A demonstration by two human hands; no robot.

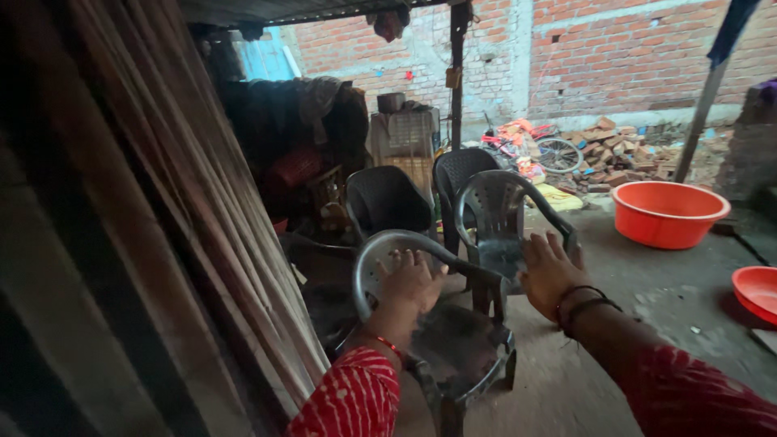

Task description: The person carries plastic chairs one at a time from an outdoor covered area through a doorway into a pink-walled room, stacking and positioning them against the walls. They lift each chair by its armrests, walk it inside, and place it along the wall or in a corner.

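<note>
Head view: a red brick wall (615,57) spans the upper right of the frame, and a corrugated sheet (146,243) leans across the whole left side. The concrete floor (647,291) fills the lower right. Near the centre stand four dark plastic chairs. The nearest grey plastic armchair (453,340) sits at lower centre, its seat dusty; a second grey armchair (502,218) stands just behind it, and two black chairs (388,198) are farther back, close together. A large orange tub (668,214) rests on the floor at right, with a smaller orange basin (757,291) cut off by the right edge. A heap of loose bricks (615,154) lies against the wall, beside a small bicycle (534,146).

The left hand (409,283), with a red patterned sleeve and a red bangle at the wrist, lies on the curved backrest of the nearest armchair, fingers curled over its top edge. The right hand (550,271), wearing dark wrist threads, is spread open with fingers apart, in front of the second armchair's seat and armrest; whether it touches it I cannot tell.
</note>
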